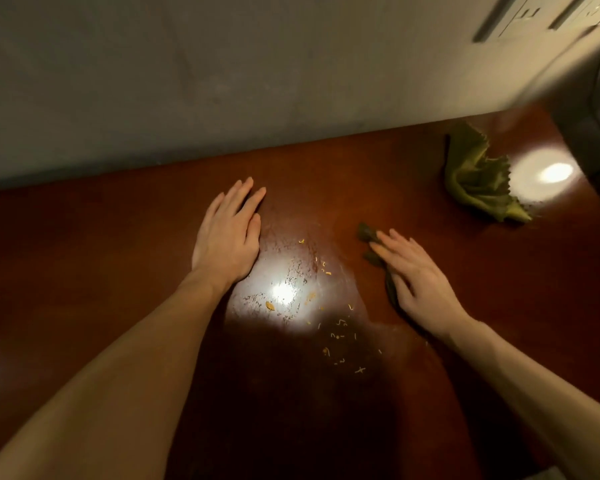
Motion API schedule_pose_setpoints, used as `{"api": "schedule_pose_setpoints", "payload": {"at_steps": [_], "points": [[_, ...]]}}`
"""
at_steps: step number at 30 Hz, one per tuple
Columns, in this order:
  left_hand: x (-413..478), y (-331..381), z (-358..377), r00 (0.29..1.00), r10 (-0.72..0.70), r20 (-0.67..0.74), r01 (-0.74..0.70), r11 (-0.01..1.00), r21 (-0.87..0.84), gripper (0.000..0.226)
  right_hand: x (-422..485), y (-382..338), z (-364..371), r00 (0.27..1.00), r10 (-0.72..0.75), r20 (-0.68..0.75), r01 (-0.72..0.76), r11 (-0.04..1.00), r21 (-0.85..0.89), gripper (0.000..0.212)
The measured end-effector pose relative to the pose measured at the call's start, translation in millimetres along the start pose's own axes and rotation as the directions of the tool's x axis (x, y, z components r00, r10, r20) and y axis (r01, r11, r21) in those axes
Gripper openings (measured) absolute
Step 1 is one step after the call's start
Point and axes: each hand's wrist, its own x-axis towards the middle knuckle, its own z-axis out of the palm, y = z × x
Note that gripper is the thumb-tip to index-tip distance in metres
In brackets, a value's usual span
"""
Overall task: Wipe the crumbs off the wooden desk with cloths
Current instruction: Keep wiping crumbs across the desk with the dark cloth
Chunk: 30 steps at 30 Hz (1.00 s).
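Your desk (84, 254) carries crumbs (270, 305) between your left grip (227, 237) and right grip (416, 282); a crumpled green cloth (475, 178) lies beyond the right one.

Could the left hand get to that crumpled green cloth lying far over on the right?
Probably, but awkwardly: the left hand lies flat well away from the crumpled cloth, and the right hand, pressing a darker cloth, sits between them.

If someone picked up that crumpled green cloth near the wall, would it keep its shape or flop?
Probably flop: the green cloth lies in soft folds, so it likely hangs limp. It looks thin, with zigzag-cut edges, so probably very light. Pushed across the glossy desk, it would likely bunch up rather than slide whole.
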Motion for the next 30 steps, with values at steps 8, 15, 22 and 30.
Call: {"api": "schedule_pose_setpoints", "payload": {"at_steps": [8,15,22,30], "points": [[1,0,2,1.0,-0.007,0.002,0.007,1.0,0.006,0.053,98,-62,33,0.99,0.037,-0.136,-0.03,0.998,0.056,0.065],[1,3,-3,1.0,-0.01,0.014,0.01,1.0,0.014,0.053,71,-80,47,0.981,-0.192,0.038,0.189,0.979,0.078,0.065],[0,2,-4,1.0,-0.017,0.022,0.017,1.0,0.023,0.054,79,-22,13,0.969,0.184,-0.167,-0.175,0.982,0.064,0.062],[2,2,-4,0.999,0.021,0.029,-0.023,0.997,0.071,0.055,52,-86,51,0.992,-0.12,-0.036,0.122,0.99,0.07,0.06]]}}
